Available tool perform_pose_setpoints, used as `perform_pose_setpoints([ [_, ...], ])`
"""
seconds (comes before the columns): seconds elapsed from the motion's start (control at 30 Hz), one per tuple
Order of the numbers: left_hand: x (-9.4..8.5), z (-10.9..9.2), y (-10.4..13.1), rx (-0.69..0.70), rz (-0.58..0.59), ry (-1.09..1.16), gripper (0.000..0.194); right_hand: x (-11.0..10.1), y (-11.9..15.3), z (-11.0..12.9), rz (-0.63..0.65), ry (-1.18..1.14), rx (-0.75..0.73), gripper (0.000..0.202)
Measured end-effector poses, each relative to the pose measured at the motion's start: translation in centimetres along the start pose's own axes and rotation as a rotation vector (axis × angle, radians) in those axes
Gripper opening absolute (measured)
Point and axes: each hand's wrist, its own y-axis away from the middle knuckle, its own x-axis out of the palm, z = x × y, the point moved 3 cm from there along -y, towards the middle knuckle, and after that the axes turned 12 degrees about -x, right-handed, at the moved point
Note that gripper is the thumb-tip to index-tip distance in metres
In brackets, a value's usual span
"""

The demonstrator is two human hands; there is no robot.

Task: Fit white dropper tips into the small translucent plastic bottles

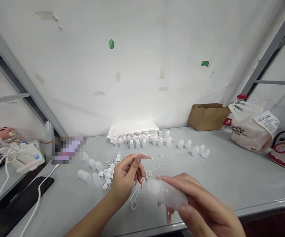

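My right hand (201,204) grips a translucent plastic bottle (172,195), tilted with its neck toward the left. My left hand (128,174) pinches a white plastic ring strap (144,154) between thumb and forefinger; its thin tail seems to reach out to the right. Below the left hand lie more white ring straps (133,205) on the grey table. Just left of that wrist sits a pile of small white caps (107,174). Several loose bottles (97,180) lie beside the pile. Farther back, several small capped bottles (137,144) stand in rows.
A white tray or packet (134,127) lies against the wall behind the rows. More bottles (195,151) rest at right, before a brown cardboard box (208,117) and a plastic bag (248,128). At left are a power strip (25,156), a white cable (40,194) and a black pad (18,200).
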Motion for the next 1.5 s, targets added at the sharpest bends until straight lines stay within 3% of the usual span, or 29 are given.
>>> perform_pose_setpoints([
  [0.17, 0.1, 0.2, 0.4, 0.039, 0.115, -0.009, 0.027, 0.2, -0.3, -2.7, -0.020, 0.346, -0.159, 0.036],
  [0.33, 0.2, 0.2, 0.6, 0.026, 0.146, -0.036, 0.028, 0.8, -0.1, -4.7, 0.020, 0.425, -0.220, 0.035],
  [0.7, 0.4, 0.2, 0.5, 0.038, 0.197, -0.089, 0.029, 0.6, -0.1, -4.9, -0.035, 0.569, -0.317, 0.032],
  [1.07, 0.5, 0.6, 0.4, 0.057, 0.175, -0.151, 0.031, 0.5, 0.3, -5.0, -0.046, 0.686, -0.387, 0.043],
  [1.4, 0.6, 0.8, 0.5, 0.040, 0.170, -0.154, 0.033, -0.1, 0.1, -5.6, -0.044, 0.738, -0.423, 0.042],
  [1.5, 0.5, 0.6, 0.5, 0.036, 0.153, -0.163, 0.034, -0.5, -0.2, -5.9, -0.074, 0.713, -0.359, 0.035],
])
